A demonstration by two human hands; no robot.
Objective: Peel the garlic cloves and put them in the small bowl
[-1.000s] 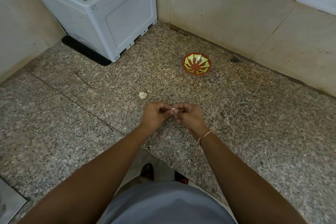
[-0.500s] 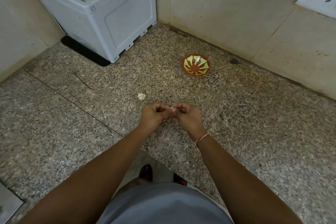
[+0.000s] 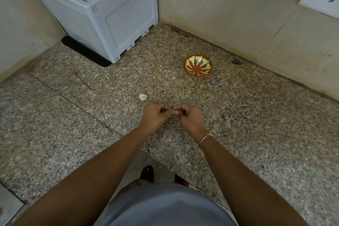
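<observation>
- Over the speckled granite counter point(image 3: 256, 124), the left hand point(image 3: 156, 116) and right hand point(image 3: 189, 118) meet fingertip to fingertip, all fingers curled in, pinching a garlic clove point(image 3: 174, 113) between them.
- Only a tiny pale sliver of that clove shows, so I can't tell its long axis or which way the tip points — it's just too buried in fingers.
- Looks like the peeling step to me: skin getting picked off with the nails.
- The small bowl point(image 3: 198, 65) sits at about 1 o'clock from the hands, well apart, near the wall. I can't see any cloves in it, so I'd guess the job is at an early stage.
- What's left of the garlic bulb point(image 3: 142, 97) lies at about 11 o'clock from the hands, near the left one, not touching.
- Next move, I reckon: finish stripping the skin, then a reach forward and a bit right to drop the clove in the bowl — only one hand is needed for that.
</observation>
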